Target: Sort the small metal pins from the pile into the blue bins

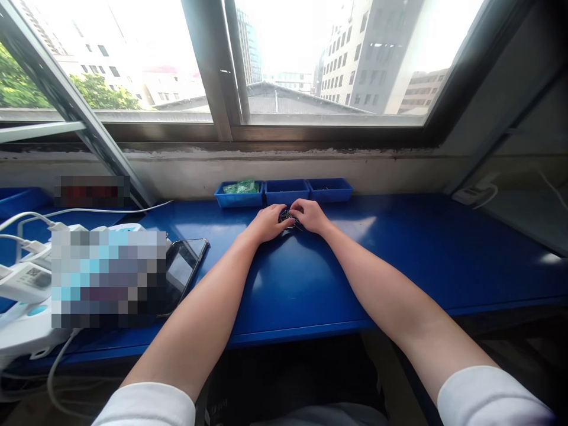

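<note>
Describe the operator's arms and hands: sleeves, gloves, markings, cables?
Human arms, two bare hands: left hand and right hand, no gloves. Left sleeve and right sleeve are white, short and loose, with no print visible. Forearms are uncovered; no watch, bracelet or worn cable shows. Rings: too small to tell.

I could read no words or numbers; the white charger (18, 288) near nine o'clock carried a square printed code (34, 273), too small to make out.
</note>
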`<state>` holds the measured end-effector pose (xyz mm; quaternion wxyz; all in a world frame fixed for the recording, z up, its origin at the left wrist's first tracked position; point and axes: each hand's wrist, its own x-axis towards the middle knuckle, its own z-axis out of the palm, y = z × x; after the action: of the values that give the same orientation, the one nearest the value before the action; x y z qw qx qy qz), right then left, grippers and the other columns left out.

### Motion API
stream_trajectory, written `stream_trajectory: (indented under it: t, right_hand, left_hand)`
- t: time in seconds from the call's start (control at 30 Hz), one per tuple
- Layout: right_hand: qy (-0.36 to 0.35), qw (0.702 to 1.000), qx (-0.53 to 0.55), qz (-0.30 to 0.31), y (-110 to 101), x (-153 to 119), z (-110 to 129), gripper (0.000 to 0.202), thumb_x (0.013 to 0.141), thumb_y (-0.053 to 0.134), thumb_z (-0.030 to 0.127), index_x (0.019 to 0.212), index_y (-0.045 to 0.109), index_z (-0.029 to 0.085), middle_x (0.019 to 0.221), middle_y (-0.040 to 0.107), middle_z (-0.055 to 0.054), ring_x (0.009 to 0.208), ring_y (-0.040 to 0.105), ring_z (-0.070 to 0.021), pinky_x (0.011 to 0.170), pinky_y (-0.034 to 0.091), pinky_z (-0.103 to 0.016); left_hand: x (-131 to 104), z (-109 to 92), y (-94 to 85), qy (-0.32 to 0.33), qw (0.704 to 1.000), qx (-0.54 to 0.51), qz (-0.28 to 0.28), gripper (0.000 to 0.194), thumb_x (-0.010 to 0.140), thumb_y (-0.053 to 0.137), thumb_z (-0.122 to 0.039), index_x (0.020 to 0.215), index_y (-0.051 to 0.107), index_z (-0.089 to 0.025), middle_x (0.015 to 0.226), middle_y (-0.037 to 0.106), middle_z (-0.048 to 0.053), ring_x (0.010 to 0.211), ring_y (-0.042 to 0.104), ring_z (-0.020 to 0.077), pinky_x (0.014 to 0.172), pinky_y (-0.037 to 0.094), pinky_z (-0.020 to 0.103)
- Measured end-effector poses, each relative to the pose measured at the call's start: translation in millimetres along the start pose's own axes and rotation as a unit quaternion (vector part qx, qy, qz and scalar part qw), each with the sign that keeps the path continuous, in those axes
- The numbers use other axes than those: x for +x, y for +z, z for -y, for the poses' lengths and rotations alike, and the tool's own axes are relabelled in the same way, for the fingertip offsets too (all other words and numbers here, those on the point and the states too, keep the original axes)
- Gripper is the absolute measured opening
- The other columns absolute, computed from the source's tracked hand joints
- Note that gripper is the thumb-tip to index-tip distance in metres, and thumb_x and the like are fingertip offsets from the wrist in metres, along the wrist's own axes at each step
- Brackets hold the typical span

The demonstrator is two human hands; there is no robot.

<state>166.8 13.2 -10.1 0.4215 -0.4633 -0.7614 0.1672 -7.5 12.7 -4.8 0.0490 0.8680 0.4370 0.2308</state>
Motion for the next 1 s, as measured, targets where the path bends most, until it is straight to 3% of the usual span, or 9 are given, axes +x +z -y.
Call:
stream_trajectory:
  t: [0.2,0.37,0.6,0.7,0.87,1.0]
  right_hand:
    - [0.060,0.987,0.147,-0.035,3.8,4.4,4.8,0.024,0.075,0.060,0.043,0.076,0.056,0.019,0.059,0.060,0.000,0.051,0.056,-0.0134,0.051,0.047,-0.027]
    - [0.082,0.969,0.224,-0.063,5.3,7.8,4.1,0.038,0.069,0.063,0.055,0.071,0.053,0.019,0.062,0.062,-0.002,0.049,0.056,-0.0136,0.045,0.045,-0.026]
    - [0.110,0.982,0.138,-0.070,1.3,5.2,4.0,0.047,0.072,0.056,0.062,0.056,0.054,0.018,0.054,0.060,-0.002,0.044,0.051,-0.0108,0.047,0.041,-0.024]
    - [0.115,0.986,0.107,-0.053,0.2,4.4,4.3,0.051,0.075,0.051,0.063,0.051,0.054,0.018,0.049,0.057,-0.001,0.044,0.049,-0.0105,0.047,0.040,-0.024]
    - [0.102,0.966,0.232,-0.053,-1.3,5.1,5.8,0.036,0.069,0.062,0.054,0.074,0.061,0.019,0.060,0.064,0.000,0.047,0.051,-0.0106,0.045,0.040,-0.023]
    - [0.110,0.950,0.291,-0.039,-4.2,6.0,5.2,0.031,0.066,0.066,0.047,0.071,0.064,0.017,0.066,0.066,-0.004,0.053,0.056,-0.0131,0.043,0.039,-0.023]
  left_hand:
    - [1.6,-2.0,-4.8,0.030,0.998,-0.011,-0.047,0.030,0.084,0.051,-0.042,0.100,0.062,-0.019,0.101,0.065,0.007,0.094,0.060,0.0227,0.083,0.046,0.032]
    - [3.3,-1.0,-4.0,0.060,0.995,-0.019,-0.074,0.020,0.086,0.049,-0.033,0.089,0.063,-0.018,0.090,0.067,0.005,0.082,0.061,0.0193,0.075,0.046,0.029]
    - [3.8,-4.8,-4.8,0.040,0.992,0.006,-0.119,0.024,0.090,0.040,-0.026,0.086,0.063,-0.018,0.088,0.068,0.006,0.083,0.061,0.0193,0.077,0.043,0.030]
    - [3.8,-6.4,-5.9,0.020,0.994,0.011,-0.110,0.026,0.091,0.038,-0.026,0.083,0.062,-0.018,0.086,0.068,0.006,0.082,0.061,0.0192,0.076,0.043,0.030]
    - [3.5,-5.5,-6.8,-0.014,0.996,0.022,-0.090,0.026,0.090,0.037,-0.023,0.083,0.061,-0.018,0.086,0.068,0.007,0.082,0.061,0.0202,0.075,0.043,0.030]
    - [3.4,-5.4,-6.5,-0.020,0.996,0.019,-0.084,0.028,0.092,0.035,-0.027,0.089,0.062,-0.018,0.091,0.067,0.007,0.087,0.061,0.0206,0.079,0.043,0.031]
